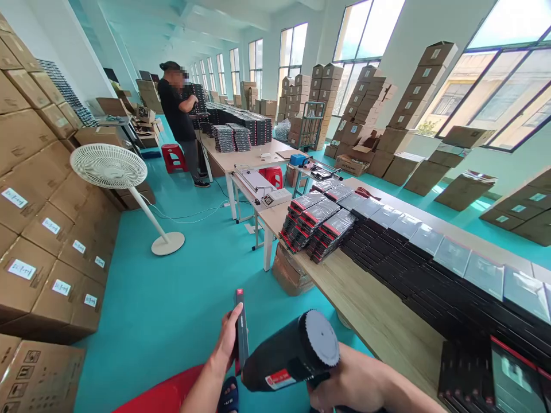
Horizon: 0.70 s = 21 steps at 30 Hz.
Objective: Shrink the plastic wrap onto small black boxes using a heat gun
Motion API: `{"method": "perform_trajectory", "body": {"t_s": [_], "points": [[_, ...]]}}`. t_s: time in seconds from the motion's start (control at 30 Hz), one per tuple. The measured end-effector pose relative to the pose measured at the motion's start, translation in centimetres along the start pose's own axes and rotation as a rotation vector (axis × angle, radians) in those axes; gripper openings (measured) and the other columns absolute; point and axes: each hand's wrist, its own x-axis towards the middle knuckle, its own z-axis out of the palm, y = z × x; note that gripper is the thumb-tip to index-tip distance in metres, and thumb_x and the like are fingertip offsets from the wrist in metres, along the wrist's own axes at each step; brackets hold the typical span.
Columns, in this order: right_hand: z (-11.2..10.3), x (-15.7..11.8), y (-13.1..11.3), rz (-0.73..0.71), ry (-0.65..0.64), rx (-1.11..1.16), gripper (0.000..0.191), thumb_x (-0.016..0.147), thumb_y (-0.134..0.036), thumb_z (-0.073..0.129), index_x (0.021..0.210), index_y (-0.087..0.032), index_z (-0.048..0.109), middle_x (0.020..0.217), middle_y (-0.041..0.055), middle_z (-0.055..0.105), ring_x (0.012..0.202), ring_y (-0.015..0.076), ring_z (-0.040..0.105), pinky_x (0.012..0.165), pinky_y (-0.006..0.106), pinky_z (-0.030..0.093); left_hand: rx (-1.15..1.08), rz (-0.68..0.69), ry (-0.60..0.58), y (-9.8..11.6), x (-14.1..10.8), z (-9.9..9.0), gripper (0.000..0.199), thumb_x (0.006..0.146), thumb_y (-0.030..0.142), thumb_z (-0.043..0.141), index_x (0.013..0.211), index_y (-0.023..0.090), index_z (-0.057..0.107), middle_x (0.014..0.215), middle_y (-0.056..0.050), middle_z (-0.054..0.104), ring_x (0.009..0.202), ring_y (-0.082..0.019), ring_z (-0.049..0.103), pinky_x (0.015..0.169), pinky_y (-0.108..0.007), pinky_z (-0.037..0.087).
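Note:
My left hand (227, 337) is closed around a slim dark box (243, 330) with red ends, held on its narrow edge above the floor. A black heat gun (279, 353) with a red and white label and a grey rear cap is gripped in my right hand (350, 376). Its nozzle end points left, close to the lower part of the box; whether they touch I cannot tell. The handle is mostly hidden behind the body and my fingers. Right of my hands, a wooden table (374, 304) bears stacks of film-wrapped black and red boxes (317, 221).
Long rows of black boxes (400, 258) cover the table's right side. A white fan (167, 243) stands left on the green floor, near stacked cartons (51, 223). A red stool (167, 390) is below me. Farther off, a person (176, 115) stands at another table.

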Motion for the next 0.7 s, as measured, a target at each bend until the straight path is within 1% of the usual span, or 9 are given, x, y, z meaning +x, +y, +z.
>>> {"method": "perform_trajectory", "body": {"t_s": [0.07, 0.13, 0.2, 0.23, 0.3, 0.4, 0.5, 0.6, 0.7], "points": [[0.6, -1.1, 1.7, 0.014, 0.069, 0.064, 0.005, 0.063, -0.020, 0.065, 0.066, -0.018, 0.062, 0.058, -0.0015, 0.060, 0.057, 0.0153, 0.054, 0.054, 0.026, 0.039, -0.062, -0.002, -0.003, 0.7, -0.2, -0.4, 0.030, 0.083, 0.047, 0.065, 0.090, 0.019, 0.063, 0.068, -0.002, 0.069, 0.056, -0.019, 0.067, 0.052, -0.030, 0.052], [1.3, -1.5, 3.8, 0.008, 0.185, 0.247, 0.020, 0.070, -0.035, 0.067, 0.077, -0.016, 0.066, 0.062, 0.0000, 0.061, 0.060, 0.0155, 0.054, 0.060, 0.028, 0.041, -0.195, 0.009, -0.083, 1.3, -0.9, -0.6, 0.037, 0.087, 0.046, 0.057, 0.106, 0.015, 0.065, 0.089, -0.010, 0.076, 0.079, -0.025, 0.074, 0.071, -0.038, 0.059], [2.1, -1.3, 5.8, -0.008, 0.246, 0.461, 0.041, 0.065, -0.046, 0.076, 0.091, -0.015, 0.070, 0.068, 0.0013, 0.064, 0.061, 0.0157, 0.054, 0.061, 0.029, 0.042, -0.337, 0.012, -0.206, 1.6, -1.7, -0.3, 0.046, 0.089, 0.042, 0.055, 0.124, 0.013, 0.062, 0.107, -0.015, 0.076, 0.098, -0.030, 0.073, 0.089, -0.045, 0.057], [2.5, -1.0, 6.6, -0.003, 0.261, 0.563, 0.049, 0.060, -0.047, 0.081, 0.096, -0.015, 0.071, 0.071, 0.0021, 0.066, 0.061, 0.0157, 0.055, 0.062, 0.029, 0.042, -0.389, -0.001, -0.267, 1.7, -2.1, -0.1, 0.049, 0.089, 0.040, 0.055, 0.129, 0.012, 0.060, 0.111, -0.016, 0.075, 0.104, -0.031, 0.072, 0.095, -0.048, 0.054], [3.1, -0.5, 7.4, 0.007, 0.280, 0.712, 0.057, 0.053, -0.046, 0.088, 0.098, -0.015, 0.072, 0.077, 0.0037, 0.069, 0.061, 0.0156, 0.058, 0.062, 0.029, 0.043, -0.420, -0.047, -0.354, 1.7, -2.6, 0.6, 0.054, 0.090, 0.042, 0.055, 0.135, 0.012, 0.058, 0.114, -0.017, 0.075, 0.111, -0.033, 0.069, 0.102, -0.050, 0.050], [3.4, 0.0, 7.5, -0.074, 0.323, 0.791, 0.054, 0.054, -0.045, 0.089, 0.096, -0.015, 0.073, 0.075, 0.0037, 0.070, 0.055, 0.0152, 0.058, 0.056, 0.029, 0.042, -0.404, -0.087, -0.419, 1.5, -3.0, 1.6, 0.058, 0.091, 0.048, 0.052, 0.136, 0.011, 0.059, 0.116, -0.017, 0.075, 0.115, -0.036, 0.067, 0.105, -0.052, 0.047], [2.8, 0.1, 7.1, -0.157, 0.366, 0.832, 0.051, 0.058, -0.045, 0.088, 0.095, -0.015, 0.072, 0.072, 0.0036, 0.069, 0.052, 0.0162, 0.059, 0.047, 0.027, 0.039, -0.359, -0.145, -0.441, 1.4, -3.2, 2.2, 0.058, 0.091, 0.049, 0.052, 0.132, 0.009, 0.062, 0.113, -0.018, 0.076, 0.111, -0.037, 0.069, 0.101, -0.053, 0.050], [2.0, 0.1, 6.8, -0.181, 0.401, 0.881, 0.045, 0.062, -0.044, 0.087, 0.093, -0.015, 0.072, 0.074, 0.0041, 0.070, 0.055, 0.0162, 0.061, 0.047, 0.026, 0.040, -0.305, -0.204, -0.419, 1.3, -3.7, 2.8, 0.056, 0.090, 0.048, 0.056, 0.130, 0.009, 0.064, 0.110, -0.018, 0.077, 0.104, -0.038, 0.072, 0.096, -0.053, 0.053], [1.1, 0.2, 6.6, -0.184, 0.428, 0.905, 0.037, 0.068, -0.039, 0.083, 0.093, -0.015, 0.072, 0.076, 0.0036, 0.070, 0.058, 0.0150, 0.060, 0.051, 0.026, 0.045, -0.278, -0.214, -0.415, 1.2, -4.3, 3.4, 0.053, 0.089, 0.044, 0.058, 0.129, 0.010, 0.065, 0.109, -0.017, 0.078, 0.099, -0.036, 0.074, 0.092, -0.052, 0.055]]}}
